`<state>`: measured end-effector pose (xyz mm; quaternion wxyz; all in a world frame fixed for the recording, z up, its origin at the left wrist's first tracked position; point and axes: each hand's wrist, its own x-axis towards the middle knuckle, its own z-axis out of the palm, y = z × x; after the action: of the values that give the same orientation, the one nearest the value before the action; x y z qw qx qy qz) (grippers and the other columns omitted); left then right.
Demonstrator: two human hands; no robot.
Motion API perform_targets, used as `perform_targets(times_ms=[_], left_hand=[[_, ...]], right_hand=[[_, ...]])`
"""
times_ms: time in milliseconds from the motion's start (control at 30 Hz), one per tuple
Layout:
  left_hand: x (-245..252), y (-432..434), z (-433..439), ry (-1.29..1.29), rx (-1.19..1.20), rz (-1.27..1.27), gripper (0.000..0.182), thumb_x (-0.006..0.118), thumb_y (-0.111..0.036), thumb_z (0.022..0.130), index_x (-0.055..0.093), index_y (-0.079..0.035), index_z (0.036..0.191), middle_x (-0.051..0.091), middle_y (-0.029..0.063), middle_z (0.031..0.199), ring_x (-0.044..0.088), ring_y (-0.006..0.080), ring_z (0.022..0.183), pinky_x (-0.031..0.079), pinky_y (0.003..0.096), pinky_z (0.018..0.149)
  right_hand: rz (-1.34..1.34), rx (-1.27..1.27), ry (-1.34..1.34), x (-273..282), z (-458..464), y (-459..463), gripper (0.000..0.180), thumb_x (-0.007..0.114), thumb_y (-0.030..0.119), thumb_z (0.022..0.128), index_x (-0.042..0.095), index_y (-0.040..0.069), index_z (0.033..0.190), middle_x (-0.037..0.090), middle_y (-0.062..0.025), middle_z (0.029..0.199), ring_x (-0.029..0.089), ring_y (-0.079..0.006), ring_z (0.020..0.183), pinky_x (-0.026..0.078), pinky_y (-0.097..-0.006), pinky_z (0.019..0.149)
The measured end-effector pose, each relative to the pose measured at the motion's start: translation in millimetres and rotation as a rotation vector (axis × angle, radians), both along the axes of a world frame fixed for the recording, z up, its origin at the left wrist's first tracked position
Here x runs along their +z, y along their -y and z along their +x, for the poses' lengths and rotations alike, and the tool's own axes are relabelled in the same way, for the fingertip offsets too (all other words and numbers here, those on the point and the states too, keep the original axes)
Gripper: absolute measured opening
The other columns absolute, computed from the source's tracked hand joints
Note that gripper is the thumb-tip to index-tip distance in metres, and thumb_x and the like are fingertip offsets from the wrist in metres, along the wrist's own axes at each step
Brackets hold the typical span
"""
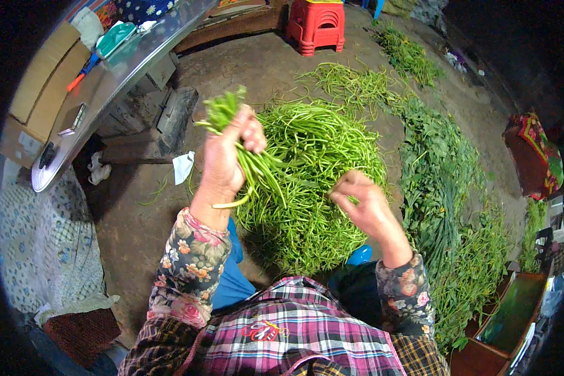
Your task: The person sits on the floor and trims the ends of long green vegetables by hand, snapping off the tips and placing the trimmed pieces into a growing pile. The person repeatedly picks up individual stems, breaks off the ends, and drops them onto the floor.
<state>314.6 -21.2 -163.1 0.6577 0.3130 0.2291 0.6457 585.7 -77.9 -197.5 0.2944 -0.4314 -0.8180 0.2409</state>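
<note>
My left hand [237, 148] is closed around a bunch of long green stems [258, 171], raised over the left side of a big pile of the same stems [319, 141]. Some ends stick up above the fist, and a pale stem lies across the wrist. Over the right part of the pile is my right hand [359, 199], slightly blurred, with thumb and fingertips brought together. Whether a stem is pinched between them cannot be told.
Leafy greens [437, 188] lie along the floor on the right, and loose stems [352, 84] beyond the pile. Stacked red plastic stools [316, 28] stand at the back. A glass-topped table [136, 56] is at upper left, a white paper [183, 168] on the floor.
</note>
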Motion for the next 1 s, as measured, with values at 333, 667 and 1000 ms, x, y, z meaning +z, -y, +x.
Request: perform_targets(times_ms=[333, 667, 1000], left_hand=[[-30.9, 38.3, 67.7, -0.66, -0.151, 0.099, 0.018, 0.064, -0.023, 0.098, 0.067, -0.005, 0.099, 0.065, -0.0014, 0.08, 0.056, 0.007, 0.064, 0.045, 0.0234, 0.057], [-37.7, 45.4, 78.0, -0.781, -0.202, 0.189, 0.021, 0.061, -0.007, 0.096, 0.061, 0.001, 0.115, 0.067, 0.0021, 0.099, 0.061, 0.0084, 0.088, 0.052, 0.0253, 0.079], [-49.1, 33.6, 59.8, -0.672, -0.619, 0.222, 0.017, 0.063, -0.017, 0.097, 0.066, 0.0, 0.1, 0.067, 0.0034, 0.081, 0.063, 0.012, 0.075, 0.052, 0.0284, 0.069]], right_hand=[[-0.233, -0.173, -0.577, 26.8, -12.6, -5.7, 0.015, 0.064, 0.013, 0.095, 0.071, -0.001, 0.096, 0.058, 0.0025, 0.076, 0.05, -0.004, 0.063, 0.04, -0.0214, 0.055], [0.032, -0.238, -0.277, 23.8, -17.3, -2.1, 0.013, 0.066, 0.007, 0.09, 0.07, -0.001, 0.098, 0.067, -0.0132, 0.08, 0.065, -0.0235, 0.07, 0.051, -0.0332, 0.064], [-0.111, -0.21, -0.462, 7.0, -18.8, 6.4, 0.012, 0.066, 0.006, 0.092, 0.07, -0.002, 0.1, 0.069, -0.0037, 0.081, 0.063, -0.009, 0.07, 0.05, -0.024, 0.063]])
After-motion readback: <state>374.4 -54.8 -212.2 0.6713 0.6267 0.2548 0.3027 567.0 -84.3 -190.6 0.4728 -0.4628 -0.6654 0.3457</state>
